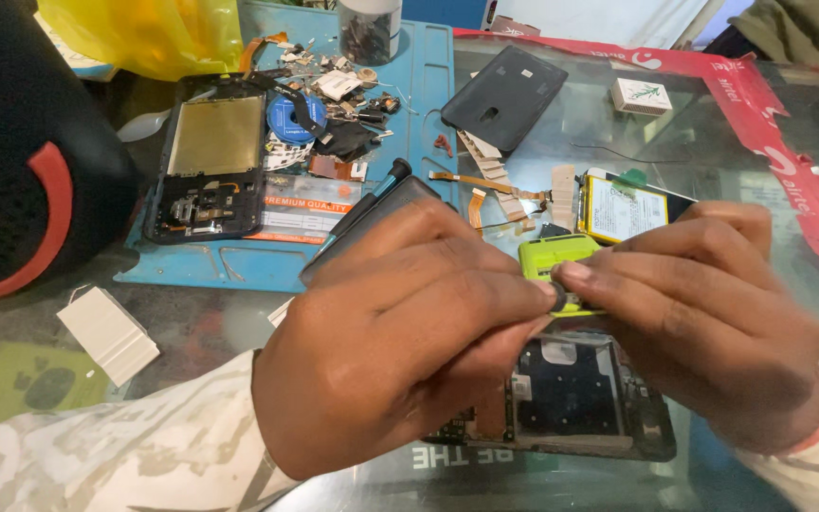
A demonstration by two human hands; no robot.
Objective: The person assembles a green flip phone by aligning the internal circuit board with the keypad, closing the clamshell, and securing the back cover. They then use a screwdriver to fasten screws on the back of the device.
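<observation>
Centrally, a lime-green tool (557, 254) is being pinched between the left hand (400, 332) and right hand (713, 322), fingers (523, 296) clamped together on its near end, long axis crosswise, above the opened phone (571, 398) on the worktop (618, 133).

**Packages, labels and screens on our bench**

We see a small white box (641, 96) with a green leaf mark at the far right of the glass. A red and orange printed card (294, 210) lies on the blue mat. Left of it, an opened phone (209, 161) shows a gold panel. A yellow-edged battery label (620, 210) sits just behind our right hand (703, 322).
</observation>
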